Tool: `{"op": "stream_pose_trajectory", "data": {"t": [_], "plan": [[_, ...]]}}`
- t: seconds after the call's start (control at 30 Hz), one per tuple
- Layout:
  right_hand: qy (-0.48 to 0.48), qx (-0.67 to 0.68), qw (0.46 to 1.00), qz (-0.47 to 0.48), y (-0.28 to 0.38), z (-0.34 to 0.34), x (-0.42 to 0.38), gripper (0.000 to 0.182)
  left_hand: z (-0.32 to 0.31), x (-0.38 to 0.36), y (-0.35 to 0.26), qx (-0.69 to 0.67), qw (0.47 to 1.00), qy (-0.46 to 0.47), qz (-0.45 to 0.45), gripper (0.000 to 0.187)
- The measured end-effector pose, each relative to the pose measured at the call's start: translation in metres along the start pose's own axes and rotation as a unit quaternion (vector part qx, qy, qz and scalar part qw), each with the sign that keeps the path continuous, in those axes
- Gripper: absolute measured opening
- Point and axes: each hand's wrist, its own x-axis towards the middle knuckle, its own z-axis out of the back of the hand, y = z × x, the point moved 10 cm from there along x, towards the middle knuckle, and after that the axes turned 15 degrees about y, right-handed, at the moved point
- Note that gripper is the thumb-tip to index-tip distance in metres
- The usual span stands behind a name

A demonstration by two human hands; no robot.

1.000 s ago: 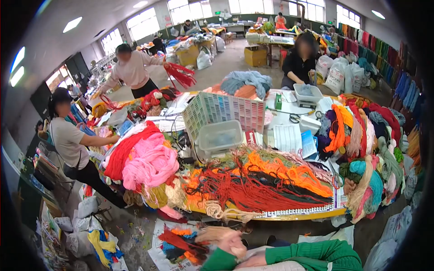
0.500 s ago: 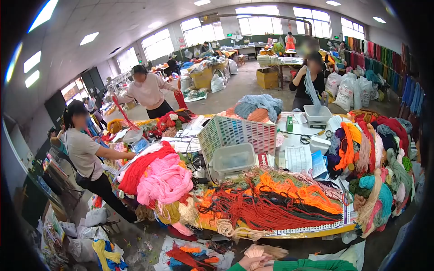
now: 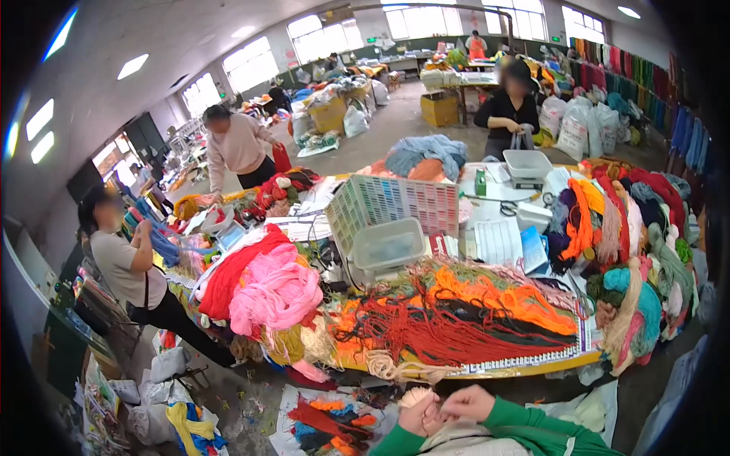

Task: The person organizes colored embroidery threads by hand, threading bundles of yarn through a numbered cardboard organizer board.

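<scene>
At the lower edge, my left hand (image 3: 422,417) is closed round a bundle of pale peach yarn (image 3: 414,396), whose end sticks up above the fist. Close beside it on the right is my right hand (image 3: 470,403), its fingers curled together in a pinch; what they hold, if anything, is too small to make out. Both arms wear green sleeves. Just beyond my hands stands the table with a yellow edge (image 3: 494,372). Across it lie dark red yarn (image 3: 449,346) and orange yarn (image 3: 494,304), spread in long strands.
A pink yarn heap (image 3: 277,292) lies at the table's left, and mixed hanks (image 3: 627,289) hang over its right end. A white plastic basket (image 3: 395,201) and clear tub (image 3: 389,243) stand mid-table. Several people work around. Yarn scraps (image 3: 331,425) lie on a floor sheet.
My hands have risen and come slightly apart, the right now to the right of the left. The person at left has lifted their hands; the one across has lowered the blue-grey yarn.
</scene>
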Motion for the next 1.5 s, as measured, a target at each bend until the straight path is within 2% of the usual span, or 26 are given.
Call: {"op": "stream_pose_trajectory", "data": {"t": [0.07, 0.1, 0.13, 0.17, 0.2, 0.23, 0.27, 0.3, 0.37, 0.4, 0.43, 0.5, 0.53, 0.63, 0.77, 0.8, 0.87, 0.9, 1.0, 1.07, 1.13, 1.27, 1.33, 1.5], "plan": [[-0.117, 0.054, 0.992, -0.006, 0.009, 0.027, -0.009, 0.016, 0.005, 0.002, 0.000, -0.074, 0.994, -0.072, -0.027, 0.018], [-0.142, 0.036, 0.989, 0.028, 0.023, 0.035, -0.011, 0.016, -0.037, 0.016, -0.021, -0.005, 0.981, 0.184, -0.066, 0.021], [-0.146, 0.025, 0.987, 0.065, 0.036, 0.040, -0.009, 0.014, -0.029, 0.015, -0.032, 0.009, 0.995, 0.032, -0.099, 0.027], [-0.137, 0.043, 0.986, 0.079, 0.051, 0.037, -0.007, 0.013, -0.042, 0.016, -0.040, -0.007, 0.994, -0.029, -0.104, 0.034], [-0.152, 0.050, 0.983, 0.086, 0.063, 0.035, -0.004, 0.011, -0.070, 0.025, -0.049, 0.015, 0.991, 0.078, -0.106, 0.038], [-0.156, 0.058, 0.982, 0.094, 0.060, 0.035, 0.000, 0.012, -0.067, 0.027, -0.056, 0.062, 0.988, 0.057, -0.128, 0.041], [-0.128, 0.018, 0.988, 0.086, 0.059, 0.028, 0.005, 0.010, -0.083, 0.032, -0.051, 0.043, 0.982, 0.151, -0.105, 0.044], [-0.140, 0.033, 0.984, 0.106, 0.054, 0.031, 0.005, 0.008, -0.082, 0.031, -0.054, 0.066, 0.990, 0.076, -0.102, 0.046], [-0.156, 0.054, 0.982, 0.095, 0.054, 0.039, -0.004, 0.009, -0.093, 0.035, -0.051, 0.046, 0.986, 0.134, -0.089, 0.048], [-0.166, 0.106, 0.976, 0.089, 0.049, 0.043, -0.012, 0.009, -0.082, 0.035, -0.054, 0.070, 0.989, 0.069, -0.111, 0.049], [-0.161, 0.140, 0.973, 0.093, 0.046, 0.046, -0.017, 0.010, -0.090, 0.038, -0.045, 0.004, 0.983, 0.166, -0.080, 0.048], [-0.163, 0.180, 0.965, 0.103, 0.044, 0.048, -0.024, 0.012, -0.081, 0.040, -0.041, 0.107, 0.986, 0.108, -0.072, 0.054], [-0.165, 0.186, 0.962, 0.109, 0.042, 0.048, -0.026, 0.013, -0.087, 0.042, -0.040, 0.062, 0.990, 0.101, -0.075, 0.049], [-0.166, 0.193, 0.960, 0.119, 0.040, 0.053, -0.036, 0.012, -0.098, 0.049, -0.033, 0.059, 0.991, 0.108, -0.046, 0.051], [-0.182, 0.238, 0.941, 0.155, 0.043, 0.063, -0.055, 0.013, -0.113, 0.058, -0.019, 0.003, 0.990, 0.139, -0.007, 0.055], [-0.182, 0.240, 0.941, 0.155, 0.044, 0.062, -0.058, 0.014, -0.119, 0.062, -0.017, -0.011, 0.986, 0.168, -0.014, 0.050], [-0.166, 0.242, 0.945, 0.147, 0.042, 0.059, -0.062, 0.016, -0.123, 0.067, -0.021, 0.139, 0.970, 0.187, -0.073, 0.042], [-0.174, 0.244, 0.943, 0.147, 0.042, 0.061, -0.067, 0.016, -0.122, 0.070, -0.019, 0.121, 0.975, 0.166, -0.080, 0.034], [-0.168, 0.265, 0.934, 0.169, 0.048, 0.064, -0.079, 0.017, -0.138, 0.079, -0.007, 0.067, 0.981, 0.181, -0.023, 0.033], [-0.177, 0.263, 0.933, 0.169, 0.046, 0.067, -0.087, 0.017, -0.139, 0.083, -0.006, 0.098, 0.980, 0.170, -0.044, 0.033], [-0.183, 0.262, 0.932, 0.169, 0.045, 0.068, -0.092, 0.017, -0.131, 0.085, 0.002, 0.051, 0.993, 0.100, -0.029, 0.032], [-0.247, 0.208, 0.935, 0.150, 0.053, 0.071, -0.100, 0.016, -0.141, 0.089, 0.010, 0.051, 0.988, 0.144, -0.011, 0.027], [-0.263, 0.178, 0.937, 0.142, 0.051, 0.074, -0.104, 0.014, -0.136, 0.093, 0.013, 0.096, 0.991, 0.093, 0.009, 0.022], [-0.251, 0.209, 0.929, 0.174, 0.043, 0.080, -0.114, 0.014, -0.132, 0.095, 0.019, 0.091, 0.994, 0.066, 0.008, 0.020]]}}
